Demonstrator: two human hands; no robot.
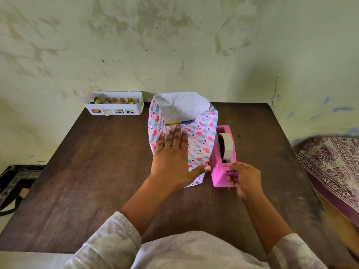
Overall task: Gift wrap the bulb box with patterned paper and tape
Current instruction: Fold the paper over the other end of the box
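**Pull the tape without letting the seam slip**

I have the left hand (172,156) flat, fingers straight, pressing the overlapped patterned paper (202,140) down onto the bulb box (179,123), which lies mid-table under the wrap; only a yellow-and-blue edge of it shows at the far open end, where the paper's white inside stands up. The right hand (243,178) is at the near end of the pink tape dispenser (223,166), just beside the parcel, fingers curled and pinching at the cutter; I judge it has the tape's free end, though the strip itself is too small to make out.

To do this well, I should keep steady downward pressure on the seam so the overlap stays tight, draw out a modest strip, and tear it against the blade with a downward twist. The light dispenser could slide or lift, so I would pull low and towards me.
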